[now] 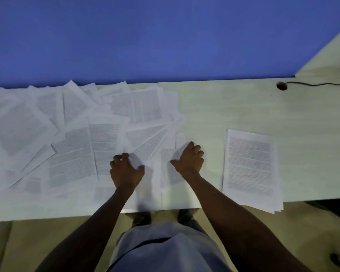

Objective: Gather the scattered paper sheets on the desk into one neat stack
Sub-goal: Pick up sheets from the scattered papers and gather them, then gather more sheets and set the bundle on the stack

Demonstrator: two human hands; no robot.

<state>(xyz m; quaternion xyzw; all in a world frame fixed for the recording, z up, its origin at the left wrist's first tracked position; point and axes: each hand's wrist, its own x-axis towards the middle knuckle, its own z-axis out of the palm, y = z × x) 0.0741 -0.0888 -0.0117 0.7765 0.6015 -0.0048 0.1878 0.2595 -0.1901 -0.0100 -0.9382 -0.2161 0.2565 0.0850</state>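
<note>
Far left, I see the scattered sheets (71,138) overlapping across the desk (234,107). My left hand (126,169) pinches a lifted corner, fingers curled, probably to peel it free. My right hand (190,160) presses flat, fingers relaxed, steadying. Rightward lies the started stack (249,165).

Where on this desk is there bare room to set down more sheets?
Bare desk lies between the scattered sheets and the cable hole, behind the neat stack, and right of that stack. The left half is crowded with overlapping paper.
</note>
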